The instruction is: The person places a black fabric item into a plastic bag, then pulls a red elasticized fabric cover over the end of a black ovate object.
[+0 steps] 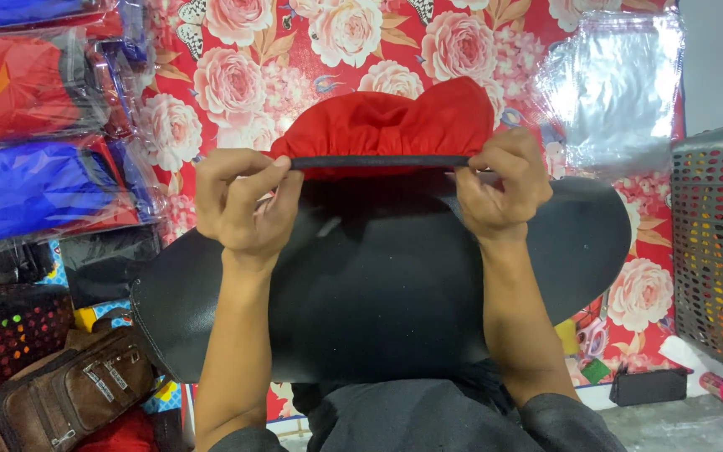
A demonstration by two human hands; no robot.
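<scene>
We see our left hand (240,201) and right hand (499,180) pinching the two ends of a black elastic band (378,161) that edges a gathered red fabric cover (391,124). Each hand is clamped on that band, fingers and thumb pressed together around it, and the band runs taut and nearly level between them. The red cover bunches up just above the band. Directly below the band lies a large black leather-like seat pad (378,285), resting across our lap, with both forearms lying over it. Behind the red cover spreads a red cloth printed with pink roses (294,59). Left of the seat pad we see stacked plastic-wrapped red and blue fabric packs (35,180), and lower left of it a brown bag with zips (69,393). Upper right of the seat pad lies a clear plastic bag (612,88); to its right stands a grey perforated basket (717,243).
</scene>
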